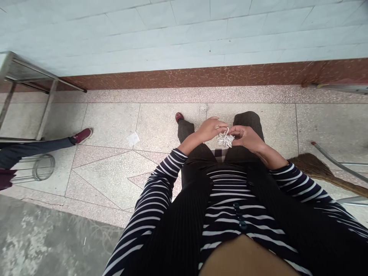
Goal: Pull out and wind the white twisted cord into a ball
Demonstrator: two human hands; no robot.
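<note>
Between my hands, above my lap, is a bundle of white cord (pixel 225 140) wound in loose loops. My right hand (pixel 249 140) grips the bundle from its right side, with the thumb below and the fingers above. From the left, my left hand (pixel 211 129) reaches over the top, its fingertips closed on a strand of the cord that stands up in a small loop. A second small ball of white cord (pixel 203 107) lies on the floor beyond my left hand, and a thin strand trails from it toward me.
At the left stands a metal-framed table (pixel 48 107), with another person's leg and red shoe (pixel 82 136) beside a wire stand (pixel 43 167). A white paper scrap (pixel 133 139) lies on the tiles. To the right are a broom (pixel 313 166) and a metal tube frame (pixel 330 154). A tiled wall (pixel 184 38) rises ahead.
</note>
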